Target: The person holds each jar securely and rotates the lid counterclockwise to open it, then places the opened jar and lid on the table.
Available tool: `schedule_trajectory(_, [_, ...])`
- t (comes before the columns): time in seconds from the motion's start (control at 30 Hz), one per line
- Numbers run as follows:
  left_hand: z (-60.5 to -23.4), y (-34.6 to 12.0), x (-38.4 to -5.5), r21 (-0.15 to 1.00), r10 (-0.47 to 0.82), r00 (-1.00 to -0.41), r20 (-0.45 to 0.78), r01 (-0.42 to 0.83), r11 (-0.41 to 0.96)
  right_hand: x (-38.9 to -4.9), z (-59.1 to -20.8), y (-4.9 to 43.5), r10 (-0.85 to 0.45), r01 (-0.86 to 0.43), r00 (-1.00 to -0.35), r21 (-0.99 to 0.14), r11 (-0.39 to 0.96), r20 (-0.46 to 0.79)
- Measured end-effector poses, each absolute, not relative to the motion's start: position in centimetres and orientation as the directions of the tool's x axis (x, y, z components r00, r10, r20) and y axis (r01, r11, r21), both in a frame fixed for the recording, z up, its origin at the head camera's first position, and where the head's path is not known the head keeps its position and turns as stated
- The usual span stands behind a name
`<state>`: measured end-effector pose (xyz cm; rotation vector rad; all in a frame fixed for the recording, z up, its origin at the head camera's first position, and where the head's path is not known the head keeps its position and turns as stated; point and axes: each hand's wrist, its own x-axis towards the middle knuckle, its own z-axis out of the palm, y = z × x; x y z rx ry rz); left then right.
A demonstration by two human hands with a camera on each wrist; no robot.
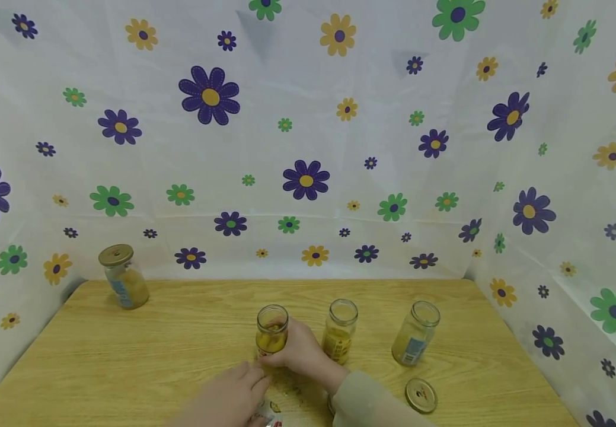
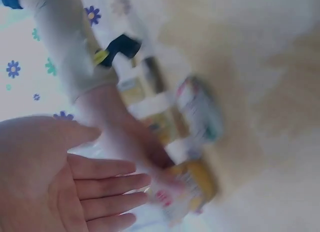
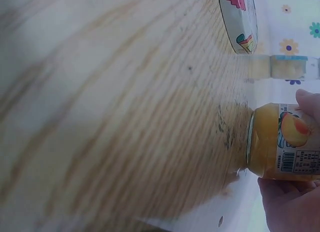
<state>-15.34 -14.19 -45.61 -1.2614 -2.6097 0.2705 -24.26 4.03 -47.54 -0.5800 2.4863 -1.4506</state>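
Note:
My right hand (image 1: 302, 353) grips an open glass jar (image 1: 272, 341) by its side; yellow fruit pieces show inside. In the right wrist view, the jar (image 3: 270, 142) bears a peach-printed label, with my thumb and fingers (image 3: 282, 202) around it. Its base is close to the tabletop; I cannot tell whether they touch. My left hand (image 1: 227, 394) is just below and left of the jar, its fingers pointing toward it. The left wrist view shows that left hand (image 2: 85, 192) palm out, fingers straight, holding nothing. Partly hidden beneath it is a white printed container (image 1: 273, 422).
Two lidless jars with yellow contents stand to the right: a nearer jar (image 1: 340, 335) and a farther jar (image 1: 414, 341). A gold lid (image 1: 421, 395) lies before them. One lidded jar (image 1: 124, 279) stands at back left. Small dark specks mark the wooden table (image 1: 179, 332). Flowered cloth (image 1: 265, 148) hangs behind.

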Motion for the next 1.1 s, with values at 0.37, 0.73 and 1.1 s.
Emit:
schedule_trajectory(0.37, [-37.6, -15.4, -16.4, -0.044, 0.636, -0.741, 0.216, 0.643, 0.764, -24.6, -47.9, 4.2, -0.444, -0.268, -0.895, -0.847, 0.460, 0.042])
schedule_trajectory(0.73, [-31.5, -19.3, -19.9, -0.058, 0.471, -0.819, 0.328, 0.480, 0.875, -24.8, -47.9, 4.0, -0.434, -0.261, -0.900, -0.835, 0.484, 0.030])
schedule_trajectory(1.1, [-26.6, -26.1, -24.3, -0.029, 0.291, -0.852, 0.435, 0.310, 0.950, -24.6, -47.9, 4.1, -0.429, -0.253, -0.903, -0.845, 0.471, 0.031])
